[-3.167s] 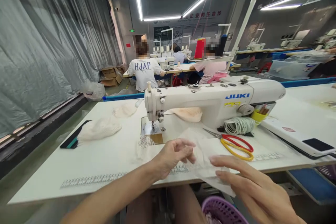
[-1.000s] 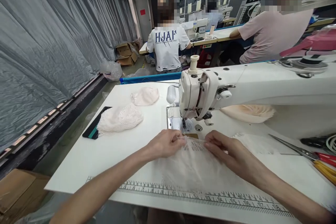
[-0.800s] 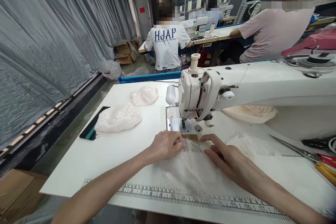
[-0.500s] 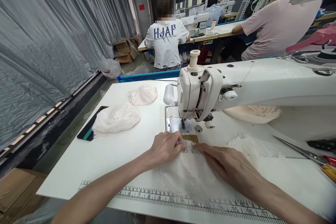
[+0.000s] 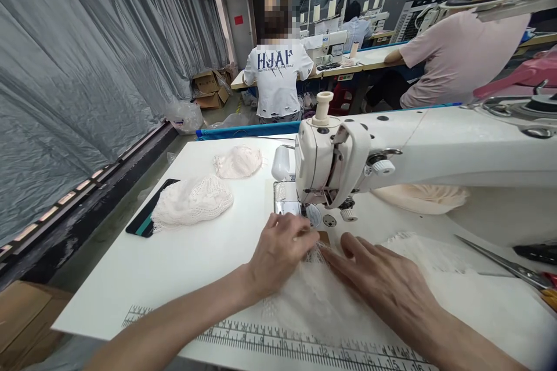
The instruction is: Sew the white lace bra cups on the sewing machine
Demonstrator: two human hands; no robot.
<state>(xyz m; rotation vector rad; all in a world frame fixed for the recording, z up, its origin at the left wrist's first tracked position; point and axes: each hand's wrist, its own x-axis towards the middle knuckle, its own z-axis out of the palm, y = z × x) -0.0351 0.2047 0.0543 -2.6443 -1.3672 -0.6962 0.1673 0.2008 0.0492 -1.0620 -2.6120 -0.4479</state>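
Observation:
A sheer white lace fabric [image 5: 319, 301] lies on the table in front of the sewing machine [image 5: 322, 156]. Its gathered upper edge is just short of the presser foot [image 5: 303, 208]. My left hand [image 5: 281, 252] is closed at that edge, fingers bent and pinching the lace; its fingertips are slightly blurred. Flat on the fabric's right side rests my right hand [image 5: 387, 281], its fingers stretched toward the same edge. A small brown plate [image 5: 324, 237] shows between the hands, partly covered.
Lace pieces [image 5: 194, 200] lie on a dark item at the left, with another piece [image 5: 238, 162] behind. Scissors [image 5: 505, 258] and more white fabric [image 5: 426, 252] are at the right. A printed ruler [image 5: 270, 339] runs along the front edge. Co-workers [image 5: 278, 78] sit beyond the table.
My left hand has lifted slightly and shifted right over the lace edge, its fingers now nearer the presser foot. The right hand's fingers have spread a little. The view has tilted slightly.

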